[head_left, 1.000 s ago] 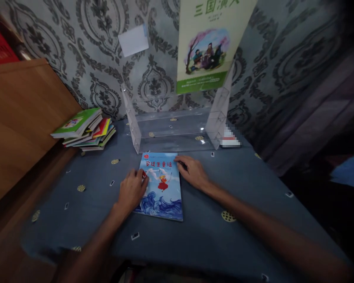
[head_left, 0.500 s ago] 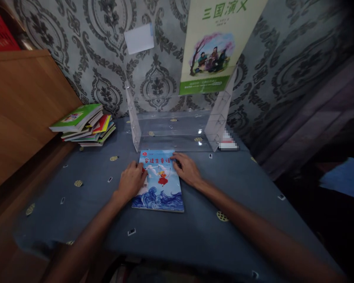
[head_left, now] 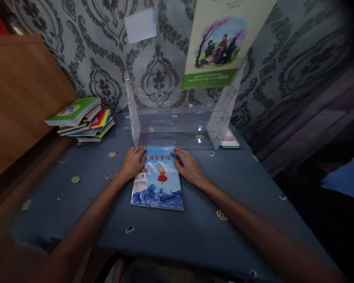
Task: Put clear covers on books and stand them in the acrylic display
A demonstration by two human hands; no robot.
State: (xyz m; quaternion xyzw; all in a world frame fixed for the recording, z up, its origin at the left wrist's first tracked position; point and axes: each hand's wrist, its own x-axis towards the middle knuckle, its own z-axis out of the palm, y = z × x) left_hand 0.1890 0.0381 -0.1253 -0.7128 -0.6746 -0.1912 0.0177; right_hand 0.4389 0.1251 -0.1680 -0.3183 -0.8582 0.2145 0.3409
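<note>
A thin blue picture book (head_left: 158, 184) with waves and a red figure on its cover lies flat on the blue tablecloth (head_left: 194, 220). My left hand (head_left: 132, 162) rests on its top left corner, fingers curled over the far edge. At the top right corner my right hand (head_left: 187, 165) lies with its fingers bent on the cover. Just beyond the book stands a clear acrylic display rack (head_left: 177, 122), and a green-and-cream book (head_left: 221, 43) is propped upright in the rack's upper right.
A stack of several colourful books (head_left: 81, 120) lies at the back left of the table. A wooden panel (head_left: 20, 94) stands to the left. Patterned grey wallpaper (head_left: 100, 51) with a white note (head_left: 140, 25) is behind. Dark curtain on the right.
Both hands have slid up the book toward its far corners, and the book has shifted slightly toward the rack.
</note>
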